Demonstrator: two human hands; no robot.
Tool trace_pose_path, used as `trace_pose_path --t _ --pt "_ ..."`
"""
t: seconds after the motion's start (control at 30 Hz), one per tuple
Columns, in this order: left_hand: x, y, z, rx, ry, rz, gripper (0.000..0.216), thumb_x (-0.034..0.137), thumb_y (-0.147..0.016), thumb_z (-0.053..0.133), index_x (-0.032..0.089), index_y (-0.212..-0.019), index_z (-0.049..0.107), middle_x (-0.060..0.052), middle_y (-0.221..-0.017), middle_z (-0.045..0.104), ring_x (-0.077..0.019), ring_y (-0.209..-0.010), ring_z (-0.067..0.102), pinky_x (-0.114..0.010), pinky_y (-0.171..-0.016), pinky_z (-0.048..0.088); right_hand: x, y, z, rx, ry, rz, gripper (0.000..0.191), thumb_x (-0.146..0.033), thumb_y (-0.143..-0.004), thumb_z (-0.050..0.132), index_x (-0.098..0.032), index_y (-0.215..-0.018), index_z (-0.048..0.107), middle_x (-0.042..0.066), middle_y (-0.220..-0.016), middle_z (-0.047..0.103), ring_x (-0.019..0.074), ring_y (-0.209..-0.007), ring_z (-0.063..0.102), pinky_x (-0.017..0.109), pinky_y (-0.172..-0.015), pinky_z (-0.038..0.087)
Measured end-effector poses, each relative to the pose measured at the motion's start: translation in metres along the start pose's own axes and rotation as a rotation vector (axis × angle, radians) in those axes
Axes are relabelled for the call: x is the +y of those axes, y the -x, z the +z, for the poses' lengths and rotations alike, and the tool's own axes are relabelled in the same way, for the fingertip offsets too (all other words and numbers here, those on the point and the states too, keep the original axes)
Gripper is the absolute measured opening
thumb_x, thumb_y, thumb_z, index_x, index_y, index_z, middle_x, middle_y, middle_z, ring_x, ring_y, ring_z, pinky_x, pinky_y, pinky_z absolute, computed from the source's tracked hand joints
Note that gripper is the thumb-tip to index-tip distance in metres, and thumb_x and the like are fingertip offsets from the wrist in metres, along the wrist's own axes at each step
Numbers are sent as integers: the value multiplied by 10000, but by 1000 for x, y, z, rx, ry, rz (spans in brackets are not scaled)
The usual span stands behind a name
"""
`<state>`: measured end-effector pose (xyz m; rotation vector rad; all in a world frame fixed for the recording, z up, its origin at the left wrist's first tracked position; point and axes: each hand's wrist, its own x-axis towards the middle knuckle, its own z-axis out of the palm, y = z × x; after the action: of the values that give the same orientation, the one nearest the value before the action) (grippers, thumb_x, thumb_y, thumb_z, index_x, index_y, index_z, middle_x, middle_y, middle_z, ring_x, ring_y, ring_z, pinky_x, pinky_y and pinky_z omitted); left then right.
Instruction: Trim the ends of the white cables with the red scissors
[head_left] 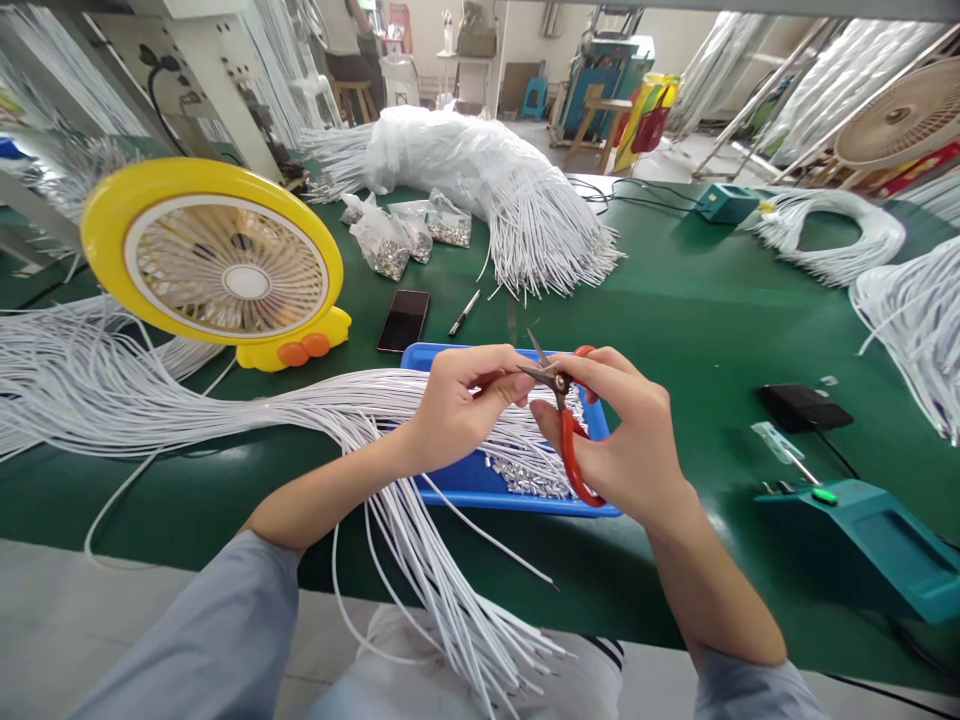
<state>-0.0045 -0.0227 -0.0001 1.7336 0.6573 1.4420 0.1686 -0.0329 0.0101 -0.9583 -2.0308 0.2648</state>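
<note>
My right hand (630, 430) grips a pair of scissors (571, 455) with red handles, its blades parted and pointing up and to the left. My left hand (469, 400) is closed in a pinch close to the blades; what lies between thumb and forefinger is too small to make out. Below both hands sits a blue tray (457, 497) with small silver metal parts (529, 478) and the ends of white cables in it. A long bundle of white cables (315, 395) runs in from the left, and some of its ends hang over the table's front edge.
A yellow fan (247, 282) stands at left. Beyond the tray lie a phone (403, 320), a pen (464, 312), bags of small parts (382, 245) and a wrapped cable bundle (480, 165). A teal device (862, 545) and a black box (806, 407) are at right.
</note>
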Motion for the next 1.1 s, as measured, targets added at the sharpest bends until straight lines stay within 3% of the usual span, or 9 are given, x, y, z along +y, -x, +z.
trace_pose_path --t 0.3,0.63,0.77,1.1 --pt "1 2 1 1 -7 44 145 187 -895 582 115 -868 705 -38 -696 660 -85 -594 549 -170 -532 463 -3 3 -2 -11 -10 6 326 -180 -764 693 -165 -1086 647 38 -881 685 171 -816 530 330 -727 505" --pt "0 3 1 -10 -77 97 150 163 -902 555 124 -856 692 -52 -740 688 -98 -616 573 -184 -547 464 -5 1 -1 -44 -89 74 248 -173 -772 670 -209 -1017 668 19 -843 674 168 -771 545 327 -706 503" --pt "2 4 2 -2 -94 143 162 182 -909 552 126 -814 670 -44 -696 660 -103 -617 564 -194 -559 461 -8 1 -2 -24 -107 54 269 -164 -755 680 -208 -1020 660 16 -818 667 167 -763 544 310 -667 500" --pt "3 5 3 0 -25 105 136 147 -898 557 104 -853 677 -58 -736 667 -104 -645 592 -188 -573 490 -9 3 -1 -1 -88 1 302 -134 -744 676 -212 -1035 659 28 -868 691 173 -767 540 341 -707 513"
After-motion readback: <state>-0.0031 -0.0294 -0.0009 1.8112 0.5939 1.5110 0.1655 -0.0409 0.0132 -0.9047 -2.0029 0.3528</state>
